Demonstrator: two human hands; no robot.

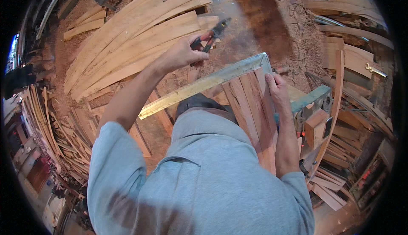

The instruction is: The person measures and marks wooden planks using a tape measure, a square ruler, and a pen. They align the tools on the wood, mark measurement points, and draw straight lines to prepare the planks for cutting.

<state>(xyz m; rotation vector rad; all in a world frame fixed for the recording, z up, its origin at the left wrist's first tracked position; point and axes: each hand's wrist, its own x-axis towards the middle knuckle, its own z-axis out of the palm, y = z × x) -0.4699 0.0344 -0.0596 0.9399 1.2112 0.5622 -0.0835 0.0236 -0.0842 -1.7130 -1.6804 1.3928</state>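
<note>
My left hand (187, 54) is raised in front of me, its fingers closed round the red-and-black handles of a pair of pliers (214, 33). The dark jaws point away to the upper right. At the corner of a metal try square (204, 82), my right hand (277, 88) grips the short arm. The long, scale-marked blade slants down to the left, in front of my waist. Beneath the square's corner, several narrow wooden boards (250, 112) lie side by side, reaching back toward my body.
Curved planks (140, 35) are stacked on the sawdust-covered ground at the far left. A teal metal bar (311, 99) and a wooden block (316, 124) stand right of my right arm. A wrench (376, 70) lies farther right. Thin wood strips (51, 124) are heaped at left.
</note>
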